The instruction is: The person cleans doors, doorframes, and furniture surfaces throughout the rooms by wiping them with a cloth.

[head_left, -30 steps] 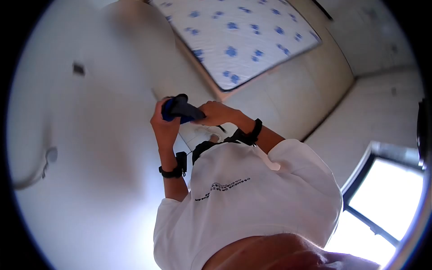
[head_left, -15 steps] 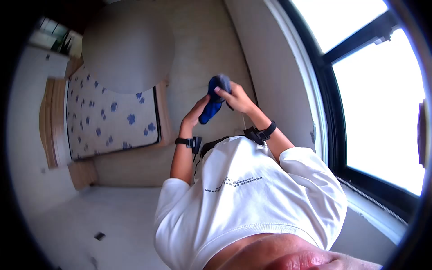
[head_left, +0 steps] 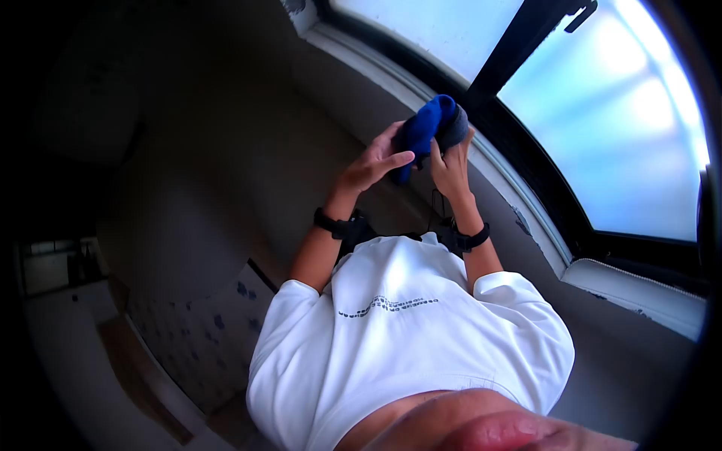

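Observation:
A blue and dark grey item, seemingly soft, is held up between my two hands near the window. Its exact kind is unclear. My left hand grips its left side, thumb along the near face and fingers partly hidden behind it. My right hand holds the grey part from below on the right, thumb pointing up against it. Black straps with small devices sit on both wrists, the left strap and the right strap.
A dark-framed window with a pale sill runs along the right, close to my right hand. At the lower left, in shadow, is a mattress with blue flower patterns beside a wooden headboard.
My view has turned toward the window and the room looks darker. Both hands have carried the blue and grey item up and right, and its blue part now shows more.

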